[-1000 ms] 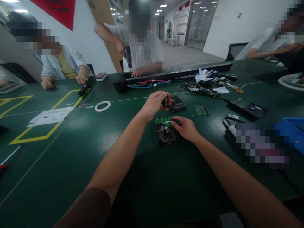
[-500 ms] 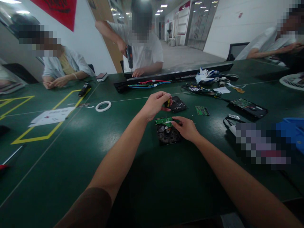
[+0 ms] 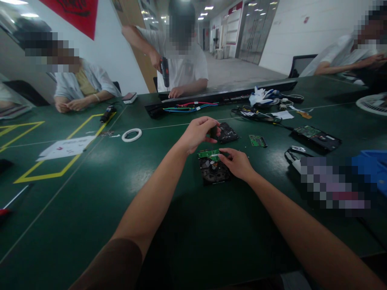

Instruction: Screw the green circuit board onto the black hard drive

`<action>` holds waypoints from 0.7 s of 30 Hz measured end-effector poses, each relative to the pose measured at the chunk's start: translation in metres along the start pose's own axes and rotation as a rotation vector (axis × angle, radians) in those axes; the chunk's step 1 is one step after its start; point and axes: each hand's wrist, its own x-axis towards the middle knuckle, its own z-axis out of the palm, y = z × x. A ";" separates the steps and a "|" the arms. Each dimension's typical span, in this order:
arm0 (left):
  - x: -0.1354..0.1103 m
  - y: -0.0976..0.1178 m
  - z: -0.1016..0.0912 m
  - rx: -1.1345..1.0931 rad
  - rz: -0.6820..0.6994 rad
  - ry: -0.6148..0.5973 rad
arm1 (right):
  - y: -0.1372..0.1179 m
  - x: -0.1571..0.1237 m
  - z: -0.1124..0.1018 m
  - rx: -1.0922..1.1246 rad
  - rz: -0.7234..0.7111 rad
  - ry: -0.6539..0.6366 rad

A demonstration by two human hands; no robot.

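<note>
left hand (image 3: 198, 135) clenched around a half-hidden dark tool (image 3: 213, 132) (kind unclear), right hand (image 3: 238, 164) fingers tight on the green board (image 3: 207, 154)

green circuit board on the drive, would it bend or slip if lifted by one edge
Probably stiff and light: the green circuit board looks thin and flat atop the hard drive. Likely fragile, being bare. It may slide, since only fingertips of the right hand touch it.

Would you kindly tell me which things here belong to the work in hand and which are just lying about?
In hand: left hand, small tool; right hand, green circuit board, hard drive.
Lying about: tape ring, second drive, loose board, papers, gloves.
</note>
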 end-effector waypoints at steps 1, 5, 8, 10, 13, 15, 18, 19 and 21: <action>0.001 -0.001 0.000 -0.007 -0.004 0.006 | 0.000 0.000 0.000 0.001 0.003 0.002; 0.002 -0.004 0.000 -0.035 -0.028 0.029 | 0.002 0.000 0.002 0.012 0.007 0.011; 0.003 -0.004 0.000 -0.047 -0.029 0.021 | 0.004 0.000 0.003 0.012 -0.010 0.007; 0.003 -0.005 0.000 -0.043 -0.022 0.008 | 0.005 0.000 0.003 0.016 -0.015 0.003; 0.004 -0.005 -0.001 -0.002 0.011 0.001 | 0.006 0.001 0.003 0.015 -0.022 0.003; 0.004 -0.005 -0.001 0.040 0.036 0.017 | 0.006 0.001 0.003 0.009 -0.019 0.003; 0.005 -0.005 -0.001 0.084 0.042 0.073 | 0.006 0.001 0.003 0.012 -0.008 0.003; 0.005 -0.005 -0.001 0.087 0.039 0.086 | 0.006 0.000 0.003 0.017 -0.007 0.002; 0.005 -0.005 -0.001 0.079 0.039 0.090 | 0.006 0.000 0.003 0.026 -0.008 0.003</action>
